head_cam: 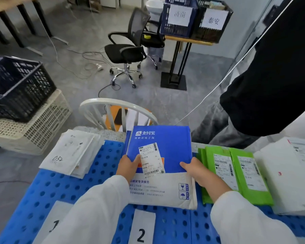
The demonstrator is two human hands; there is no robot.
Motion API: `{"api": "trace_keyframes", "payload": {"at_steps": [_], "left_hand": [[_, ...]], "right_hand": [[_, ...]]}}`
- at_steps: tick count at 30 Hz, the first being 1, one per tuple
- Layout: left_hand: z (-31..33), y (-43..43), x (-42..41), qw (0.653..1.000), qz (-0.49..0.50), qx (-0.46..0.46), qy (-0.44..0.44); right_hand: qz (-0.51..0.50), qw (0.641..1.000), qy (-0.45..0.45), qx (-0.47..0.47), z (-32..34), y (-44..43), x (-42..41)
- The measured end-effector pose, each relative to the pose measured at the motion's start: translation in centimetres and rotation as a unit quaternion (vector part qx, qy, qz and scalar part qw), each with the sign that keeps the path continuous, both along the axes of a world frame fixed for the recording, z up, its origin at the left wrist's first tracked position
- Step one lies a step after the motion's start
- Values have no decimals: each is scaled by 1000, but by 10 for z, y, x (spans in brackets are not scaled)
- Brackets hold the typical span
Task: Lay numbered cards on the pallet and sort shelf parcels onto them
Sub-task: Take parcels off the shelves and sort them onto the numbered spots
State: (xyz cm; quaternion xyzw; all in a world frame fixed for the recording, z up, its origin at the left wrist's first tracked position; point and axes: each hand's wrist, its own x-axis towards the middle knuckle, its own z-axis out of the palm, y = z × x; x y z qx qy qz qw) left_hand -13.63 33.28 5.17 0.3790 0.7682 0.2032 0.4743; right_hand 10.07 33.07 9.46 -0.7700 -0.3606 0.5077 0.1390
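Two white sleeves [99, 208] fill the bottom of the view, and between them lies card 2 [141, 233], flat on the blue pallet [173, 224]. Card 1 [55, 217] lies at its 9 o'clock, half hidden under the left sleeve.

Up at 12 o'clock from card 2 is the blue-and-white parcel [165, 143], and both hands are on it! The left grip [128, 166] clamps the parcel's left edge, with the thumb on top by the shipping label [151, 160] and the fingers tucked below. The right grip [201, 173] has the right edge, thumb on top, fingers wrapped under. The parcel's near edge sits over the pallet, just beyond card 2; whether the far end is lifted, I cannot tell.

At the parcel's 3 o'clock, green parcels [236, 173] lie overlapping, touching the right hand's side. Past them is a white parcel [292, 173]. At 10 o'clock sits a stack of white parcels [72, 152] with "052" handwritten on top.

Beyond the pallet at 12 o'clock stands a white chair [113, 104], with a black office chair [127, 50] farther off. A person in dark clothes [271, 67] stands at 2 o'clock, and stacked crates [25, 103] sit at 9 o'clock.
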Motion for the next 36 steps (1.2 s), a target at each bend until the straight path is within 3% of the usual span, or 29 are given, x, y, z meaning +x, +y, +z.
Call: {"api": "trace_keyframes", "payload": {"at_steps": [5, 15, 18, 21, 23, 25, 28, 33, 36], "left_hand": [[2, -1, 7, 999, 32, -29, 12], [5, -4, -4, 999, -7, -39, 17], [7, -8, -8, 998, -8, -58, 32], [14, -12, -7, 994, -41, 30, 101], [31, -17, -6, 977, -98, 116, 152], [55, -24, -5, 950, -166, 185, 187], [93, -35, -7, 927, -223, 216, 209], [137, -66, -34, 893, -250, 212, 309], [143, -85, -61, 849, -298, 172, 400]], "right_hand": [[-12, 993, 91, -79, 4, 3, 7], [3, 986, 153, -66, 6, 3, 14], [13, 990, 128, -57, 8, 7, 15], [-11, 996, 88, 21, 14, 10, 11], [-5, 995, 51, 82, 26, 8, 8], [40, 987, -54, 148, 42, 7, 4], [139, 953, -164, 215, 69, 10, -10], [276, 915, -137, 261, 99, -5, -66], [356, 896, -94, 248, 103, -22, -104]]}}
